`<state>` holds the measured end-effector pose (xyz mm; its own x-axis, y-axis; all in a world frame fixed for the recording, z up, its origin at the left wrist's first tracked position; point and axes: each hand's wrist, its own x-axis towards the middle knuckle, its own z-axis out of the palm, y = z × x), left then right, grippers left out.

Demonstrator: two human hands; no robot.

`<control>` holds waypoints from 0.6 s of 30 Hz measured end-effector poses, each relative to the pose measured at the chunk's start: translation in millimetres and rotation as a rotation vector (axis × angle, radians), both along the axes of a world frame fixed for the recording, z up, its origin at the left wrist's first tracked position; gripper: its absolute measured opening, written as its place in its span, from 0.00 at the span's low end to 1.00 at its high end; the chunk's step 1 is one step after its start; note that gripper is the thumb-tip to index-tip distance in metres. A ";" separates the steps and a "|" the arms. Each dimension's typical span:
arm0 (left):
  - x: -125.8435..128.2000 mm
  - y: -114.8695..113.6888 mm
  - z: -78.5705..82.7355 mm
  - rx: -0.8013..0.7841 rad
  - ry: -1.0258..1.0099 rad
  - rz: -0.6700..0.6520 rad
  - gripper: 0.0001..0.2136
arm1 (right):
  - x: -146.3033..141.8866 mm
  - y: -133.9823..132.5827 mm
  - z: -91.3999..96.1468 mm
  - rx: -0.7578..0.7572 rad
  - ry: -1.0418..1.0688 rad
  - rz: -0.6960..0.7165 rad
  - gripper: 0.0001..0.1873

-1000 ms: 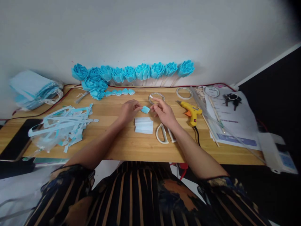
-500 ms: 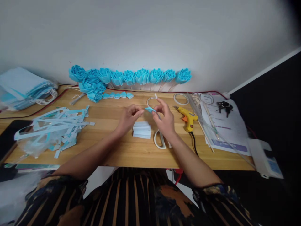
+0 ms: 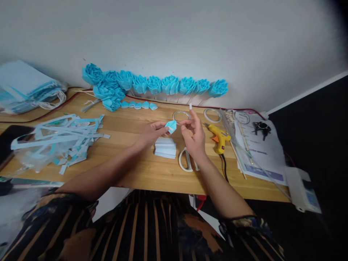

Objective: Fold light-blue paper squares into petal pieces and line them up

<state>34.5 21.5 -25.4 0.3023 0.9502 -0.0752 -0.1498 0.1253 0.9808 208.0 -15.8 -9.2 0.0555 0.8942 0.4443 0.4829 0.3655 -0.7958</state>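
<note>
My left hand [image 3: 151, 132] and my right hand [image 3: 193, 135] meet above the wooden desk [image 3: 130, 170], both pinching a small folded blue piece [image 3: 171, 126] between them. A bit of white tape sticks to my right index fingertip [image 3: 190, 106]. Directly below the hands lies a stack of pale blue cut sheets [image 3: 165, 147]. White-handled scissors [image 3: 186, 160] rest just right of that stack, under my right wrist.
Blue paper flowers [image 3: 152, 84] line the wall, small folded petals [image 3: 138, 105] before them. Blue strip scraps [image 3: 54, 136] lie left, face masks [image 3: 24, 87] far left. Tape rolls [image 3: 212, 115], a yellow glue gun [image 3: 220, 137], papers and keys [image 3: 261, 127] sit right.
The folded blue piece has turned from edge-on to face-up between my fingers. My right index finger has lifted with the tape on it. The camera tilted slightly.
</note>
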 end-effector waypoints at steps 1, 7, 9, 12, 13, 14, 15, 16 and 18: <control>0.3 -0.4 0.6 0.016 0.022 -0.010 0.18 | 1.1 2.3 -1.8 -0.021 0.045 0.005 0.32; 2.9 -5.3 9.3 0.117 0.092 -0.065 0.22 | 1.9 7.0 -7.2 -0.171 0.093 0.072 0.34; 2.3 -6.7 12.2 0.126 0.124 -0.093 0.21 | 0.4 5.2 -5.6 -0.171 0.084 0.056 0.33; 1.0 -7.6 14.1 0.111 0.226 -0.112 0.15 | -0.5 3.3 -3.0 -0.168 0.086 0.070 0.33; 0.7 -7.4 14.2 0.101 0.262 -0.107 0.13 | 0.0 3.2 -2.4 -0.158 0.095 0.076 0.32; 0.6 -6.9 14.1 0.090 0.289 -0.095 0.11 | 1.0 3.4 -1.9 -0.146 0.107 0.076 0.31; 0.5 -6.1 14.0 0.077 0.307 -0.081 0.10 | 2.4 3.9 -1.3 -0.135 0.120 0.066 0.28; 0.5 -5.3 14.1 0.065 0.314 -0.066 0.10 | 4.1 4.5 -0.6 -0.124 0.134 0.046 0.24; 0.5 -3.8 14.6 0.051 0.323 -0.040 0.09 | 7.4 5.4 1.8 -0.114 0.149 -0.002 0.15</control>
<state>35.0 17.7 -10.8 0.3077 0.9431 -0.1260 0.1745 0.0742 0.9819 215.4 -10.4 -7.4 0.1144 0.9382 0.3268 0.3575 0.2680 -0.8946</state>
